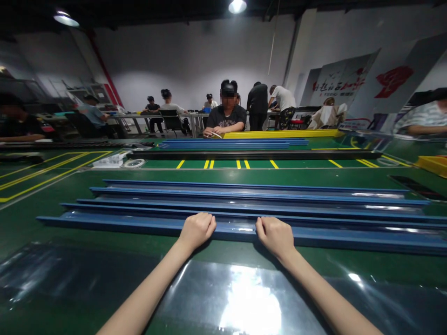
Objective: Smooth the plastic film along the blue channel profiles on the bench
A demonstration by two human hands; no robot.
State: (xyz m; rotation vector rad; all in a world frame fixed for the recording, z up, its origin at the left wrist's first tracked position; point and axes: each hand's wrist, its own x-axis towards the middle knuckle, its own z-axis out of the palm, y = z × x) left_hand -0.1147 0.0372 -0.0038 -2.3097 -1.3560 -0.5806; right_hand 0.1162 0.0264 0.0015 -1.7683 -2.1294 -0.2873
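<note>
Several long blue channel strips (115, 225) lie side by side across the green table, their hollow sides up and some clear film shining inside. Over the nearest strip, left of its middle, my left hand (198, 229) is curled into a fist. My right hand (276, 233) forms a similar fist over the same strip, a short way to the right. No object shows in either fist, and the undersides of the fingers are hidden. Beneath my forearms a clear plastic sheet (199, 291) lies flat, reflecting the ceiling light.
Farther back are a long black strip (258, 155), more blue strips (226, 145) and a yellow strip (282, 134). A tape roll (134, 163) lies left, a dark flat device (417, 187) right. A person (226, 114) sits opposite; others work behind.
</note>
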